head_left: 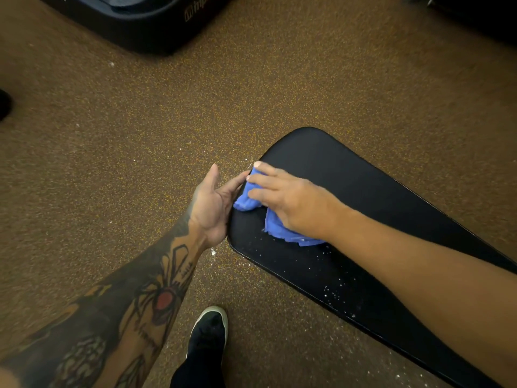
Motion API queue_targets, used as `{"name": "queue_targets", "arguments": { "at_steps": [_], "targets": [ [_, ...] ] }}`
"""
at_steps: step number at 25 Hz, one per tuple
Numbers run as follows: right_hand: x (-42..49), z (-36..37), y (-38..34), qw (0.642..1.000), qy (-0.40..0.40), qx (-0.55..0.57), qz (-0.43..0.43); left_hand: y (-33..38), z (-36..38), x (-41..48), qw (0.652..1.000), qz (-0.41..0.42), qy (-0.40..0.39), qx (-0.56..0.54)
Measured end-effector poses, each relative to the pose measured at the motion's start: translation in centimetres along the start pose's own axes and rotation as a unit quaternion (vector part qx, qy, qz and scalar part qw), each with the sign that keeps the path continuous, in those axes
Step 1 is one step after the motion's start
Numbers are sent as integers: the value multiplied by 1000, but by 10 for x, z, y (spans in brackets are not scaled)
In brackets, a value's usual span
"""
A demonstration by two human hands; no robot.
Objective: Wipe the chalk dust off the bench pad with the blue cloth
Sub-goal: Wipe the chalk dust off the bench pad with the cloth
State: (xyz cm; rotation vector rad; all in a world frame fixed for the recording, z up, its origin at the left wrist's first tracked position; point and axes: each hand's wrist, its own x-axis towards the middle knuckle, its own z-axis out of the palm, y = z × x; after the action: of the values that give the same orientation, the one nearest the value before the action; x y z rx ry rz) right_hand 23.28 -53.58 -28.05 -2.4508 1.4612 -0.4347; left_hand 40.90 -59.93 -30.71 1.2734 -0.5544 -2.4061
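My right hand presses the blue cloth flat-fingered; my left hand waits cupped open beside the bench pad. Chalk dust lies toward me.

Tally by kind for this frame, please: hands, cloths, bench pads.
Hands: 2, the left hand and the right hand
Cloths: 1, the blue cloth
Bench pads: 1, the bench pad
Total: 4
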Motion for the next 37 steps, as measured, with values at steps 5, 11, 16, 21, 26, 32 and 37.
{"name": "queue_targets", "arguments": {
  "at_steps": [5,11,16,21,26,32,37],
  "targets": [
    [-12,10,-22,991,-59,-6,-122,0,4,-5,1000,9,15,4],
    [-12,15,-39,991,-67,4,-119,1,6,-6,1000,7,2,10],
    [-22,-1,-4,995,-42,-19,-85,-1,7,-7,999,13,-1,44],
    [-23,16,-41,986,-70,-15,-150,0,4,-3,999,18,-1,45],
    [-44,2,-10,992,-60,-20,-111,-7,9,0,992,46,-6,114],
    [-43,4,-41,982,55,7,183,-17,6,3,947,139,50,285],
    [-51,9,-41,990,53,32,129,-15,8,5,951,123,39,282]
  ]
}}
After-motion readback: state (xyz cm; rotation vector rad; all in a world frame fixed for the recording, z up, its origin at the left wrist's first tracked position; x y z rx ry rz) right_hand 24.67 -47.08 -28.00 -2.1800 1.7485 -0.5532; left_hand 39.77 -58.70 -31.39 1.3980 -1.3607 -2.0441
